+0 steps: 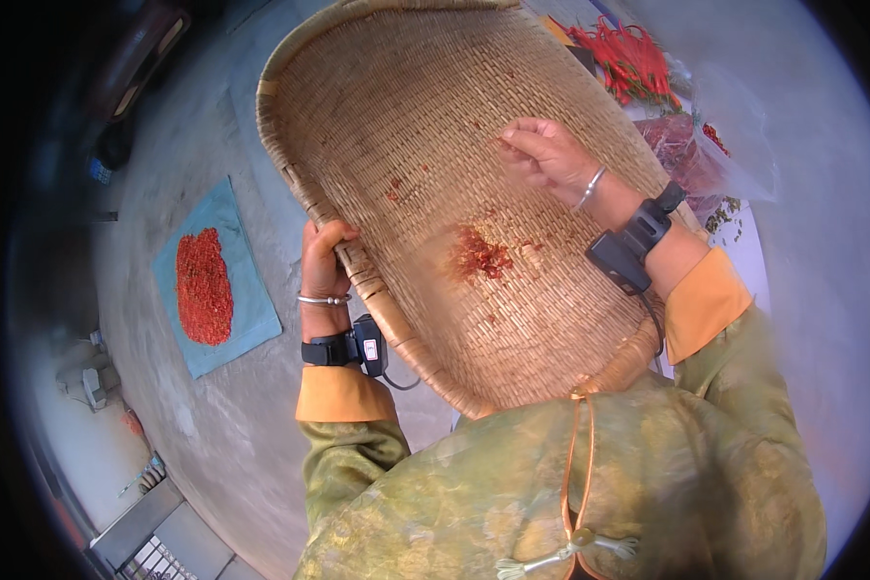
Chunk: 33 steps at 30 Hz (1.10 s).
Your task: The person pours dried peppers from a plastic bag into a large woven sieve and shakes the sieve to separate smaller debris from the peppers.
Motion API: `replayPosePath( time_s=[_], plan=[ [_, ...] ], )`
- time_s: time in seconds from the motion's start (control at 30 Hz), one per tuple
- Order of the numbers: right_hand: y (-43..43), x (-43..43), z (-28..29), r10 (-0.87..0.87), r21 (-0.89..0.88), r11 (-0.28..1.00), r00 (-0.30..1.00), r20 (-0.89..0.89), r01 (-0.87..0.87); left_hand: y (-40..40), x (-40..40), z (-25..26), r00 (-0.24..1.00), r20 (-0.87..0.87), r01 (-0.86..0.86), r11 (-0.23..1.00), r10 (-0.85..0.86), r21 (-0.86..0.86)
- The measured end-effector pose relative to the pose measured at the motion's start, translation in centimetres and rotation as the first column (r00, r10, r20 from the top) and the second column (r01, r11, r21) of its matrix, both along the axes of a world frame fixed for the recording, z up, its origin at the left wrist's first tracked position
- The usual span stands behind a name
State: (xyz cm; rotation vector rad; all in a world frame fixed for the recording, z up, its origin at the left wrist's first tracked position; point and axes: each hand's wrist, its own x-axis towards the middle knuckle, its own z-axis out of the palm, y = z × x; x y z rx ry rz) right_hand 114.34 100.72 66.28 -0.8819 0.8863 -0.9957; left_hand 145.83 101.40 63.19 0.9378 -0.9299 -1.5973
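A woven winnowing basket [420, 109] with a bound rim lies tilted in front of my body. My left hand [325, 257] grips its left rim, thumb over the edge. Inside, a small heap of crushed dried red chilies [478, 254] with pale seeds sits on the weave, partly blurred. Several stray chili flakes [394, 191] are scattered farther up. Over the right half of the basket hovers my right hand [544, 156], its thumb and fingertips drawn together. Any tiny piece in that pinch is too small to make out.
On the concrete floor at left, a blue cloth [254, 312] bears a spread of crushed red chilies [204, 286]. Beyond the basket's right side lie fresh long red chilies [634, 61], a clear plastic bag [739, 145] and small green pieces [725, 214] on a white surface.
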Motion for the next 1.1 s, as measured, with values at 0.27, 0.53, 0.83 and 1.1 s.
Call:
replayPosePath(
  time_s=[0.27, 0.53, 0.83, 1.1],
  plan=[
    [0.2, -24.2, 10.5, -0.507, -0.245, 0.847, 0.857, -0.098, 0.473, -0.1, -3.9, 3.2, 0.996, -0.071, 0.052, 0.998, -0.049, 0.041],
    [0.7, -39.6, 6.3, -0.397, -0.448, 0.863, -0.237, -0.887, 0.233, -0.3, -6.4, 4.4, 1.0, -0.013, 0.0, 0.998, 0.001, 0.061],
    [1.5, -37.9, 4.1, -0.346, -0.444, 0.867, -0.366, -0.864, 0.226, 0.2, -3.7, 3.2, 1.0, -0.024, 0.013, 0.998, -0.012, 0.054],
    [3.1, -35.8, 3.1, -0.461, -0.518, 0.852, -0.371, -0.806, 0.067, 0.1, -1.6, 0.4, 1.0, -0.022, 0.002, 1.0, -0.001, 0.018]
  ],
)
